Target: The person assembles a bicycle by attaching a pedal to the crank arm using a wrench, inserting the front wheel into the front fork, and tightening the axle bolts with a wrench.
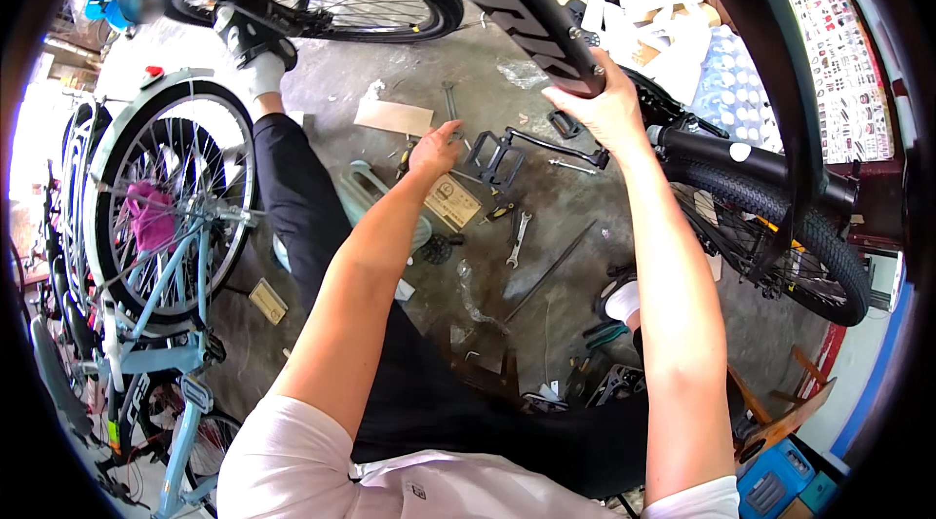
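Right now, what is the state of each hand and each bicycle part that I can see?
Left hand: open, reaching down toward the black bicycle pedal on the floor.
Right hand: shut on the black bicycle frame tube.
Silver open-end wrench: lying flat on the concrete floor.
Light blue bicycle: standing upright.

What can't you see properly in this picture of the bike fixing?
- Left hand: the head view shows only its back as it reaches toward the floor, so whatever its fingertips touch is hidden.
- Right hand: it grips the black bike frame; the palm covers the contact spot.
- Small tools on the floor: too tiny to tell exact types.
- Light blue bike: cut off by the dark left rim.
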Demonstrator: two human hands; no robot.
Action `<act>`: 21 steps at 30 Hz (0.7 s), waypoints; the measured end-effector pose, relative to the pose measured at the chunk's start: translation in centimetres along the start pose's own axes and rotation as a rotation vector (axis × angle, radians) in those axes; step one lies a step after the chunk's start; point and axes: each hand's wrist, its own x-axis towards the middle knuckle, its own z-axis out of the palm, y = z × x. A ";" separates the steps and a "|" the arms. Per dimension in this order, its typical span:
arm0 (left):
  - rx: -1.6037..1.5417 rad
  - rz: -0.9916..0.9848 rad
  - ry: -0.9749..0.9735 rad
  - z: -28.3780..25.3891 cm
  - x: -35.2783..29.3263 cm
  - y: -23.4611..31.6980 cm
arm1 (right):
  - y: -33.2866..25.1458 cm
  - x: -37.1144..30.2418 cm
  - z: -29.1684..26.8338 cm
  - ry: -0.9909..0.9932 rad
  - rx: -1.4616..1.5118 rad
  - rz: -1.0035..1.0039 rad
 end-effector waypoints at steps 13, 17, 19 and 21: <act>0.400 -0.052 0.000 3.6 5.2 -1.0 | -0.4 -0.1 0.4 0.035 -0.133 -0.043; 0.582 0.005 0.047 4.7 4.7 -1.2 | -0.3 0.3 0.5 0.031 -0.069 -0.014; 0.679 0.026 0.077 5.2 3.9 -2.4 | -0.9 0.6 0.8 0.028 -0.079 -0.026; 0.690 0.038 0.055 6.7 2.9 -0.6 | 0.4 0.5 0.2 0.046 -0.045 -0.007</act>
